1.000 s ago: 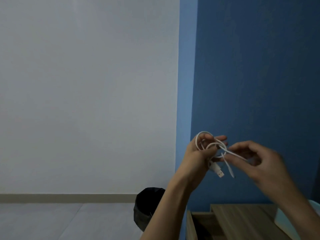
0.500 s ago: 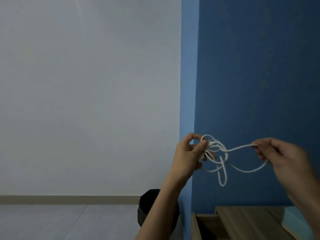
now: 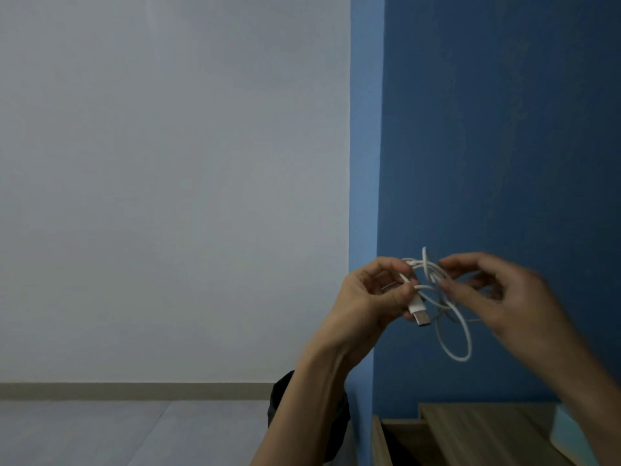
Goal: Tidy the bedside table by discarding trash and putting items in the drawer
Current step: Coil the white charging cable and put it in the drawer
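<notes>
A white charging cable [image 3: 455,334] is bunched in loops in the air in front of the blue wall, with its USB plug [image 3: 420,316] pointing down. My left hand [image 3: 373,297] pinches the coil just above the plug. My right hand [image 3: 497,294] grips the loops from the right side, fingers closed on a strand. One loop hangs free below both hands. The wooden bedside table [image 3: 484,428] lies low at the bottom right, with its open drawer [image 3: 386,442] showing at the left of it.
A black trash bin [image 3: 282,398] stands on the floor by the wall corner, partly hidden behind my left forearm. A pale blue object [image 3: 568,428] rests on the table's right edge. Grey wall and floor fill the left.
My right hand, which had pulled a strand out to the right, has come back in to the coil. The cable is bunched tighter, and the plug now hangs below my left hand.
</notes>
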